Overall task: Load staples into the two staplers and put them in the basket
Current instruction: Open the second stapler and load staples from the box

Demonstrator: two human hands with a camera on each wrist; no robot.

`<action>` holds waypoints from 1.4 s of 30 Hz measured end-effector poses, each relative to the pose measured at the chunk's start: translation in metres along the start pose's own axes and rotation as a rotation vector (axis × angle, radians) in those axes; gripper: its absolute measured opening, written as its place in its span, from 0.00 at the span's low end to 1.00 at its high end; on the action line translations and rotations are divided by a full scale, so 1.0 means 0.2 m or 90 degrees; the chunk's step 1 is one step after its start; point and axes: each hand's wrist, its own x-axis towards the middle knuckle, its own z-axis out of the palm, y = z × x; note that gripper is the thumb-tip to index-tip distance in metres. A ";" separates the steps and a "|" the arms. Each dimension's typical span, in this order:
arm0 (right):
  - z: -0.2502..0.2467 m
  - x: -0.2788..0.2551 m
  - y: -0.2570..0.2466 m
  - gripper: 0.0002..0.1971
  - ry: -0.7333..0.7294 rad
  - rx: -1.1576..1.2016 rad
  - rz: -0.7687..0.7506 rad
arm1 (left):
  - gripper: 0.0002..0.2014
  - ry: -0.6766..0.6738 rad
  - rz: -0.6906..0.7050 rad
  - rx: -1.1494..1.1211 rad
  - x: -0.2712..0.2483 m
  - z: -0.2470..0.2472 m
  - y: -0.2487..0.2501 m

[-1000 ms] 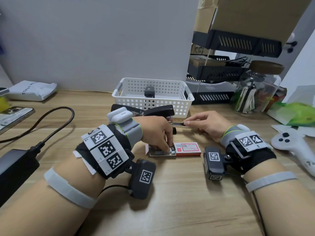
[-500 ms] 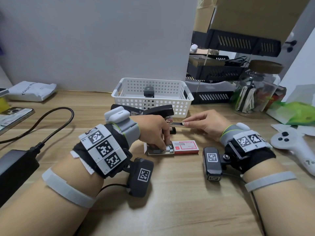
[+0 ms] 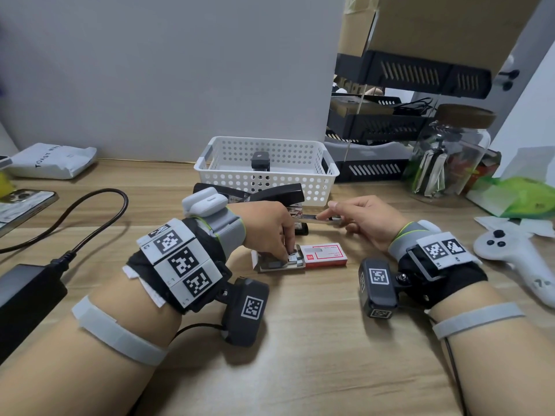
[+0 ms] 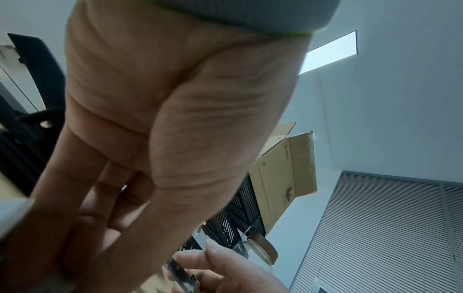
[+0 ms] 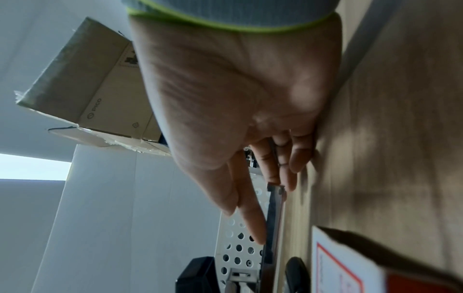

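A black stapler (image 3: 271, 193) lies open on the desk in front of the white basket (image 3: 300, 183). Its metal staple rail (image 3: 315, 219) sticks out to the right, and my right hand (image 3: 326, 216) pinches it; the right wrist view shows the rail (image 5: 274, 218) between thumb and fingers. My left hand (image 3: 289, 256) reaches down into the slid-open tray of the red-and-white staple box (image 3: 326, 254), its fingertips pinching a staple strip (image 3: 295, 259). A second small black stapler (image 3: 260, 161) stands inside the basket. In the left wrist view my palm hides the tray.
A black power brick (image 3: 27, 292) and its cable (image 3: 90, 211) lie at the left, with a phone (image 3: 21, 205) behind. A white controller (image 3: 516, 259) sits at the right, a glass jar (image 3: 447, 157) and black shelf trays (image 3: 375, 127) behind it.
Almost nothing: my left fingers have shifted slightly in the staple tray, and my right hand keeps its pinch on the rail in the same place.
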 end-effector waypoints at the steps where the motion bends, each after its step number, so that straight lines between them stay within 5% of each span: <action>1: 0.00 0.00 0.00 0.14 0.001 -0.007 0.003 | 0.06 0.000 -0.001 0.001 0.00 0.00 0.00; 14: 0.01 -0.04 -0.08 0.14 0.094 -0.003 -0.026 | 0.02 -0.009 0.010 -0.005 0.00 0.01 0.01; 25: 0.04 -0.07 -0.10 0.12 0.049 0.017 -0.125 | 0.05 -0.001 0.022 -0.031 -0.02 -0.01 0.00; 30: 0.07 -0.09 -0.13 0.03 -0.033 0.025 -0.148 | 0.03 0.071 0.058 -0.281 -0.03 -0.05 0.01; 33: 0.09 -0.11 -0.16 0.07 -0.087 0.073 -0.154 | 0.04 0.143 0.080 -0.433 -0.01 -0.05 0.04; 36: 0.09 -0.12 -0.18 0.13 -0.074 0.136 -0.164 | 0.05 0.211 0.080 -0.484 -0.01 -0.05 0.06; 42: 0.10 -0.12 -0.17 0.06 -0.031 0.133 -0.178 | 0.05 0.236 0.066 -0.561 -0.01 -0.05 0.06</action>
